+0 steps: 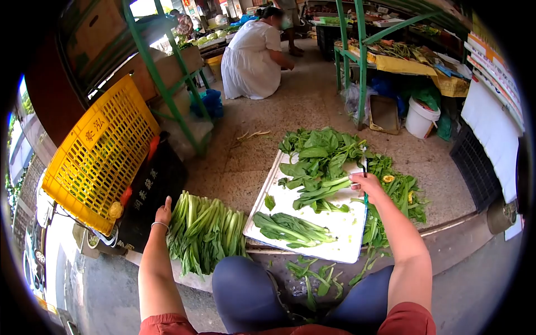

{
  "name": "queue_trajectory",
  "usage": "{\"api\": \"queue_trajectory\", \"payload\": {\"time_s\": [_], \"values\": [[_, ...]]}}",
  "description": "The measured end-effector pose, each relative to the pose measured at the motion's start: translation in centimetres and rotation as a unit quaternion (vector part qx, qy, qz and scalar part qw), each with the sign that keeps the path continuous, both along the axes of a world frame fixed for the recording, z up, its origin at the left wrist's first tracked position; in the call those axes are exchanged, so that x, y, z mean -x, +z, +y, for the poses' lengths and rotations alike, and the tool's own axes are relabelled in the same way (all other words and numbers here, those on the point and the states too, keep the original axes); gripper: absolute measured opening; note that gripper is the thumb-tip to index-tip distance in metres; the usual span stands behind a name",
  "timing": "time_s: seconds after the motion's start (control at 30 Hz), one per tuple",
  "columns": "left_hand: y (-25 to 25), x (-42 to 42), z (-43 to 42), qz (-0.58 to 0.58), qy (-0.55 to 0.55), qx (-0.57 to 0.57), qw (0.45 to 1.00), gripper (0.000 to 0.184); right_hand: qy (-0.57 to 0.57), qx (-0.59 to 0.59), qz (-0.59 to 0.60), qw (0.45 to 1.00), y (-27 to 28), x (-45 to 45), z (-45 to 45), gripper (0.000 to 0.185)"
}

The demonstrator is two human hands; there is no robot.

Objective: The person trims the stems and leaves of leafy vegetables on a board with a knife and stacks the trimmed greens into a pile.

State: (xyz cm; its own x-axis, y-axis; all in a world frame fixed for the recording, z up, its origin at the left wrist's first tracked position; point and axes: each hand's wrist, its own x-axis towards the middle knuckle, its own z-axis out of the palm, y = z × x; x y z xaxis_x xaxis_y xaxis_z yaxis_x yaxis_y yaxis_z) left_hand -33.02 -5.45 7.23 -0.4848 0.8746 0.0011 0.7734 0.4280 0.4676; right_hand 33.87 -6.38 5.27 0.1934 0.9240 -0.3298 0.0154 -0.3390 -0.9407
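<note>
My left hand (163, 213), with a bracelet at the wrist, rests against the left side of a thick stack of leafy greens (204, 231); its visible fingers are stretched out. The stack's pale stems point away from me. My right hand (365, 186) is closed around the stems of some leafy greens (321, 192) above a white foam board (349, 245). A thin dark tool with a bit of teal shows at that hand, too small to name. Nearer me on the board lies a separate bunch of greens (293, 230). Loose leaves (321, 149) are heaped at its far end.
More greens (410, 195) with yellow flowers lie right of the board. Scraps (318, 279) are on the ground between my knees. A yellow crate (100, 151) leans at left by a black crate (151, 190). A person in white (251, 58) squats ahead. A white bucket (421, 117) stands beyond.
</note>
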Motion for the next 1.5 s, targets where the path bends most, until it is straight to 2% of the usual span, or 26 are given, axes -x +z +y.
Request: {"api": "queue_trajectory", "payload": {"time_s": [0.07,0.17,0.2,0.23,0.27,0.3,0.4,0.47,0.5,0.53,0.6,0.67,0.7,0.77,0.8,0.87,0.97,1.0,1.1,1.27,1.43,1.5], "values": [[1.2,-1.6,0.2,0.023,-0.004,-0.028,0.999,0.082,-0.001,-0.018,0.018,1.000,1.1,0.6,0.3,0.033],[3.2,-5.7,2.1,0.056,-0.071,-0.175,0.980,0.059,0.043,-0.064,0.026,0.997,3.9,2.1,0.2,0.030],[5.8,-9.9,1.7,0.039,-0.088,-0.182,0.979,0.053,0.042,-0.066,0.028,0.997,4.6,2.7,0.3,0.030],[6.3,-12.1,2.8,0.007,-0.116,-0.177,0.977,0.046,0.058,-0.083,0.039,0.994,5.2,3.1,0.4,0.030],[5.8,-14.7,4.0,-0.100,-0.195,-0.235,0.947,0.035,0.074,-0.099,0.051,0.991,5.6,3.6,0.5,0.029],[7.2,-18.7,3.5,-0.149,-0.262,-0.209,0.931,0.031,0.089,-0.113,0.062,0.988,5.9,4.2,0.6,0.030],[10.6,-30.3,0.0,-0.245,-0.409,-0.133,0.869,0.038,0.121,-0.132,0.082,0.980,7.5,6.1,0.0,0.029],[9.8,-35.2,-0.7,-0.334,-0.466,-0.098,0.813,0.051,0.146,-0.158,0.073,0.974,7.8,7.1,-0.3,0.029],[9.6,-37.1,-1.0,-0.359,-0.475,-0.071,0.800,0.054,0.166,-0.163,0.098,0.968,7.5,7.2,-0.1,0.029],[9.6,-39.0,-1.8,-0.407,-0.466,-0.047,0.784,0.051,0.165,-0.167,0.105,0.966,7.6,7.4,-0.5,0.028],[7.2,-40.2,-1.1,-0.421,-0.489,-0.022,0.763,0.042,0.178,-0.175,0.123,0.960,7.6,7.2,-1.0,0.028],[6.2,-40.7,-1.3,-0.445,-0.471,0.014,0.761,0.032,0.185,-0.163,0.113,0.963,7.5,6.8,-1.6,0.037],[6.8,-41.1,-2.2,-0.495,-0.434,0.059,0.750,0.028,0.183,-0.141,0.112,0.966,7.3,6.4,-1.8,0.044],[5.7,-40.9,-1.3,-0.522,-0.396,0.095,0.750,0.027,0.205,-0.109,0.140,0.963,6.8,5.8,-2.2,0.061],[5.4,-40.8,-1.0,-0.538,-0.381,0.097,0.746,0.027,0.206,-0.076,0.166,0.961,6.6,5.6,-2.4,0.061],[5.0,-40.7,-0.4,-0.559,-0.370,0.120,0.732,0.027,0.204,-0.054,0.224,0.951,5.3,5.2,-1.9,0.056],[4.0,-40.6,0.5,-0.525,-0.388,0.140,0.744,0.027,0.211,-0.095,0.204,0.951,5.0,5.4,-2.0,0.050],[4.0,-40.7,0.5,-0.517,-0.389,0.142,0.749,0.027,0.198,-0.109,0.200,0.953,5.1,5.7,-2.0,0.040],[3.9,-40.9,0.6,-0.492,-0.408,0.135,0.757,0.027,0.202,-0.102,0.181,0.957,5.0,6.6,-1.6,0.032],[3.9,-40.2,1.2,-0.470,-0.413,0.130,0.769,0.028,0.198,-0.111,0.143,0.963,4.2,7.4,-0.5,0.032],[3.2,-39.6,1.8,-0.451,-0.412,0.149,0.778,0.028,0.247,-0.044,0.270,0.930,2.4,6.4,0.6,0.026],[2.8,-39.5,1.8,-0.457,-0.405,0.157,0.776,0.027,0.256,-0.041,0.260,0.930,1.9,6.5,0.9,0.026]]}}
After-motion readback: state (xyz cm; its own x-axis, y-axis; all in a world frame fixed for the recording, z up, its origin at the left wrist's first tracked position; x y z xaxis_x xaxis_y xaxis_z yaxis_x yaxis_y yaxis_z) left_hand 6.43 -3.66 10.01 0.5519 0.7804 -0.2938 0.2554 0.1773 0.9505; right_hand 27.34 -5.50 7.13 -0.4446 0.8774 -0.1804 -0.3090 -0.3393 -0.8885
